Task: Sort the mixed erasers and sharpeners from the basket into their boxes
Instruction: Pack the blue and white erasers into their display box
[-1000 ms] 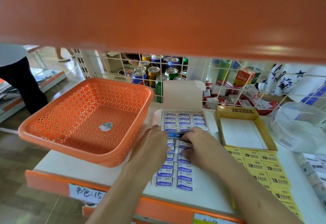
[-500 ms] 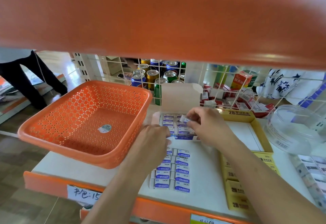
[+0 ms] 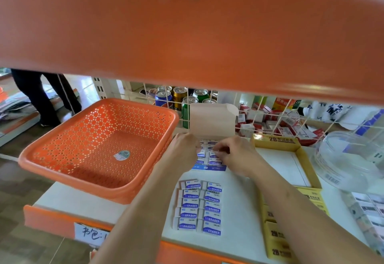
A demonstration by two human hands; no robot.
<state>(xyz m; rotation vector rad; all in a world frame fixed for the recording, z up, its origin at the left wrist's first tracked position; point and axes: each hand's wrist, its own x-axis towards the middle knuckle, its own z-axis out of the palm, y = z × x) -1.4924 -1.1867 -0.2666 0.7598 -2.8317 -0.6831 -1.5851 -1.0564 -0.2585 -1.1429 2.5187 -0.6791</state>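
- Loose erasers (image 3: 199, 205), each printed "ERASER" in blue, lie in two columns just before the eraser box (image 3: 209, 167), long axes crosswise.
- Right hand (image 3: 236, 155) over the box, fingertips together, apparently pinching an eraser (image 3: 213, 154).
- Left hand (image 3: 184, 149) curls at its left wall; grip cannot be told.
- Yellow "2B" carton (image 3: 276, 140) right of it; orange basket (image 3: 99, 145) left.

White shelf (image 3: 239, 218), orange front lip. Open eraser box (image 3: 209, 120) at back centre. Left of it: orange basket (image 3: 93, 143). In front: loose erasers (image 3: 199, 206), two columns. Right: yellow box (image 3: 274, 140), then clear tub (image 3: 349, 160). Front-right: yellow 2B packets (image 3: 276, 234).
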